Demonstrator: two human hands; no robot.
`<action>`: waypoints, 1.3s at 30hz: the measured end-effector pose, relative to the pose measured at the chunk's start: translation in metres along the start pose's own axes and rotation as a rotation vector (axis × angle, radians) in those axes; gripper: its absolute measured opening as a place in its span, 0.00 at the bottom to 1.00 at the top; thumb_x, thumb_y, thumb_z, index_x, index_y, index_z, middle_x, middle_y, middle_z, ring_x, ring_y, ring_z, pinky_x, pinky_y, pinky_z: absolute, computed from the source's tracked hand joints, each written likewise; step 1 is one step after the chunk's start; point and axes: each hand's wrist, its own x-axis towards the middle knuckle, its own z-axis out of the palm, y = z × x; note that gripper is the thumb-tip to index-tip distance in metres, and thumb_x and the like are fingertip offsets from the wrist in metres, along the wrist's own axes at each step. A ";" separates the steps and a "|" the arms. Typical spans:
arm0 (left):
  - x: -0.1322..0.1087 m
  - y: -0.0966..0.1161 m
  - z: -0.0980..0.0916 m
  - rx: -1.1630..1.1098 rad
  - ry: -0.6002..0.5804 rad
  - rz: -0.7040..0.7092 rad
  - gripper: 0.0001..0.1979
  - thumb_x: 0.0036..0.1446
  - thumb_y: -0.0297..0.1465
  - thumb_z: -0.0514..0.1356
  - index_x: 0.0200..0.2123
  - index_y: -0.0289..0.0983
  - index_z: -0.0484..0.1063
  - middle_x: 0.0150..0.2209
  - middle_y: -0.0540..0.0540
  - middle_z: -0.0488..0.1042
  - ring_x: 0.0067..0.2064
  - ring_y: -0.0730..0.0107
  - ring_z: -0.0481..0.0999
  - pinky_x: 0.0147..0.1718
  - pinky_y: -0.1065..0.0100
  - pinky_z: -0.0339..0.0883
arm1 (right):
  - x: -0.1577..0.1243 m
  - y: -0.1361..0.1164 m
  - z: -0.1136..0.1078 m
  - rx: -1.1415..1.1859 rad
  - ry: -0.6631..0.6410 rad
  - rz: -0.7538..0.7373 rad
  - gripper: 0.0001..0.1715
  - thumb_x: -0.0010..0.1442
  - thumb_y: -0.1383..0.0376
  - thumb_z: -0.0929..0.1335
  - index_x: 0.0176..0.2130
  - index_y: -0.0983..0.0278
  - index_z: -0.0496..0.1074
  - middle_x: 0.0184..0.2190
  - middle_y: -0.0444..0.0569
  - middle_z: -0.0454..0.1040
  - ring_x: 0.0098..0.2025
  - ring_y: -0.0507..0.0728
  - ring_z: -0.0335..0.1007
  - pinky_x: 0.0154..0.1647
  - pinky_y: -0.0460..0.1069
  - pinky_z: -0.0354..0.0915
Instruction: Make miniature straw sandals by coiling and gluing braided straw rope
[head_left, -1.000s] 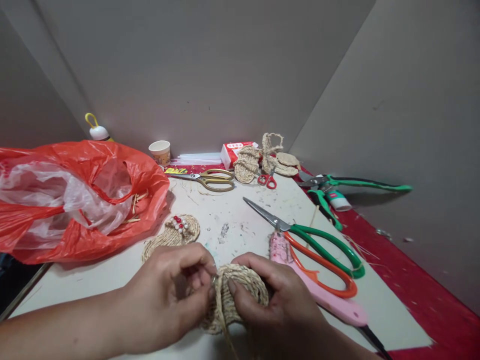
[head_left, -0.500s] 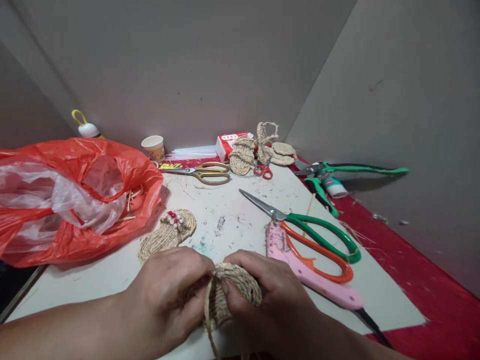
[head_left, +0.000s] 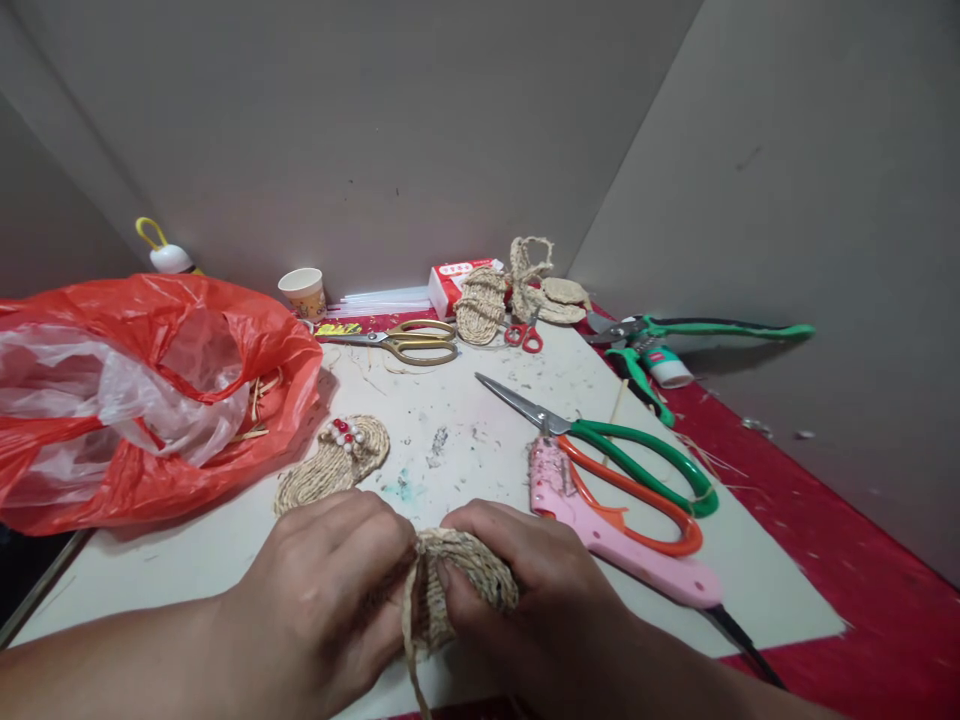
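Note:
Between my two hands is a small woven straw piece (head_left: 476, 565), bent over, with a loose straw cord (head_left: 409, 640) hanging from its left side. My left hand (head_left: 330, 590) is closed on its left part, and the fingertips are partly hidden. My right hand (head_left: 525, 590) pinches the right part, thumb on the near face and fingers behind. Just beyond my left hand lies a woven straw slipper (head_left: 322, 478) with red and white beads (head_left: 346, 434) on its strap. A pink glue gun (head_left: 645, 565) rests to the right of my right hand.
Scissors with green and orange handles (head_left: 645, 460) lie over the glue gun. A red plastic bag (head_left: 285, 400) fills the left side. Along the back are gold-handled scissors (head_left: 420, 345), a paper cup (head_left: 303, 292), woven pieces (head_left: 480, 305), small red scissors (head_left: 523, 338) and green-handled pruners (head_left: 720, 330).
Both hands and the straw piece have shifted very slightly left in view, along with the whole scene. The grip on the piece looks the same.

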 end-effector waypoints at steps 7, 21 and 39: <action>-0.004 -0.001 0.003 0.007 -0.009 0.004 0.06 0.56 0.23 0.57 0.31 0.37 0.61 0.25 0.51 0.65 0.27 0.73 0.62 0.25 0.71 0.55 | 0.002 -0.005 -0.005 -0.017 -0.046 -0.008 0.08 0.56 0.73 0.62 0.28 0.61 0.61 0.23 0.41 0.68 0.24 0.50 0.64 0.25 0.45 0.56; -0.005 -0.005 0.007 0.001 -0.004 0.074 0.10 0.54 0.19 0.57 0.27 0.37 0.59 0.24 0.52 0.59 0.26 0.74 0.57 0.24 0.69 0.50 | 0.001 -0.008 -0.004 -0.062 -0.101 -0.001 0.08 0.57 0.71 0.62 0.27 0.62 0.61 0.24 0.43 0.69 0.25 0.52 0.64 0.26 0.47 0.56; 0.006 0.001 -0.006 -0.429 0.033 -0.456 0.10 0.47 0.21 0.55 0.33 0.39 0.62 0.26 0.54 0.62 0.26 0.75 0.61 0.24 0.73 0.59 | 0.017 -0.011 -0.007 0.504 -0.171 0.553 0.03 0.48 0.68 0.63 0.24 0.62 0.64 0.18 0.37 0.58 0.21 0.48 0.52 0.19 0.43 0.52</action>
